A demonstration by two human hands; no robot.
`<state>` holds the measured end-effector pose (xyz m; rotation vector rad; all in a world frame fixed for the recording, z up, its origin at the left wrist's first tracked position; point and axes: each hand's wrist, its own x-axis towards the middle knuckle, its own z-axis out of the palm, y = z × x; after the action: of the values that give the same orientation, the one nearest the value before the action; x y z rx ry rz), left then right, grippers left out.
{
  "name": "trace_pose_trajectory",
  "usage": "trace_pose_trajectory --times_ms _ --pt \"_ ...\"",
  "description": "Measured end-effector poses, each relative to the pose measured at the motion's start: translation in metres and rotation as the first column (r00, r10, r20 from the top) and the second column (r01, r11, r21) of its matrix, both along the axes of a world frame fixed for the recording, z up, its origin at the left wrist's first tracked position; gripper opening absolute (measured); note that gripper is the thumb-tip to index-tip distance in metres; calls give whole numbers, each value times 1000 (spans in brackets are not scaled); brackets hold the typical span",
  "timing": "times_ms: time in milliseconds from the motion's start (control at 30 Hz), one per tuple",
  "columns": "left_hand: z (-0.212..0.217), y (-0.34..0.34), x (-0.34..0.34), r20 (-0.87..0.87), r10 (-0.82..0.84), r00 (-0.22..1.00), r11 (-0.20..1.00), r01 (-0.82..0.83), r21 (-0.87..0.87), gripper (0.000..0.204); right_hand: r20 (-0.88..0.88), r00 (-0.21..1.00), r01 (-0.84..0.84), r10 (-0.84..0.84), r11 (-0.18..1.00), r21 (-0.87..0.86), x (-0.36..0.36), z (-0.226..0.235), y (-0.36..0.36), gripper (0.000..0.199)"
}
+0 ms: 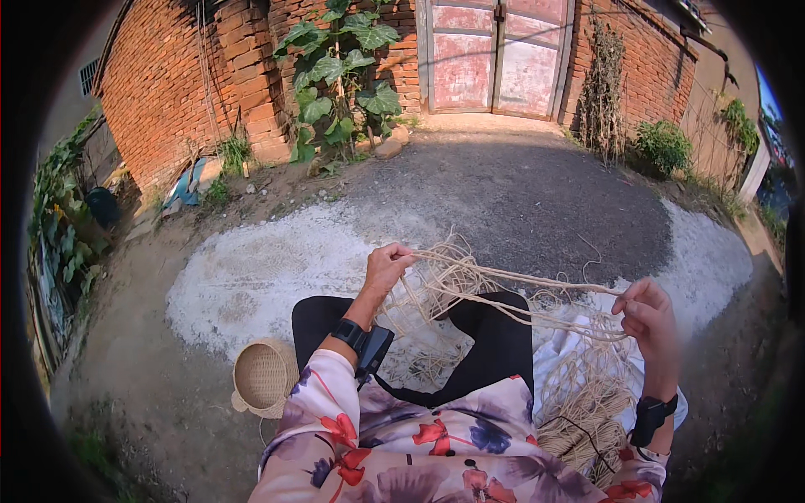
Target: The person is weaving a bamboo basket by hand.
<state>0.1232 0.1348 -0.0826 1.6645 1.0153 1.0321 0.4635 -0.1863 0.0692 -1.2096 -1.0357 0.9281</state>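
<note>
Beige cord (537, 280) stretches in several strands between my two hands, above my knees. My left hand (390, 267) pinches the strands at their left end, fingers closed. At the other end my right hand (646, 312) is closed on the cord, thumb against fingers, raised to the right of my right knee. A loose tangle of the same cord (457, 277) hangs by my left hand and spreads down between my legs. To my right a large heap of cord (587, 402) lies on a white cloth (679, 409).
A small round woven basket (265, 377) sits on the ground by my left leg, a strand of cord beside it. Pale concrete (260, 260) and dark gravelly ground (537, 201) lie ahead. Farther off stand a brick wall (176, 92), a leafy vine (340, 75) and a faded red double door (495, 63).
</note>
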Motion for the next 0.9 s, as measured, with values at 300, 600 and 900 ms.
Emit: trace_pose_trajectory --times_ms 300,600,900 --pt "-23 -37 14 -88 -39 995 998 34 -51 13 684 670 194 -289 957 214 -42 -97 42 17" --pt "-29 -37 11 -106 -39 994 999 38 -13 14 735 650 -97 192 981 -171 -151 -121 111 40" --pt "-71 -11 -19 60 -21 998 984 32 -177 11 -383 908 335 -171 845 417 122 -24 -23 23"
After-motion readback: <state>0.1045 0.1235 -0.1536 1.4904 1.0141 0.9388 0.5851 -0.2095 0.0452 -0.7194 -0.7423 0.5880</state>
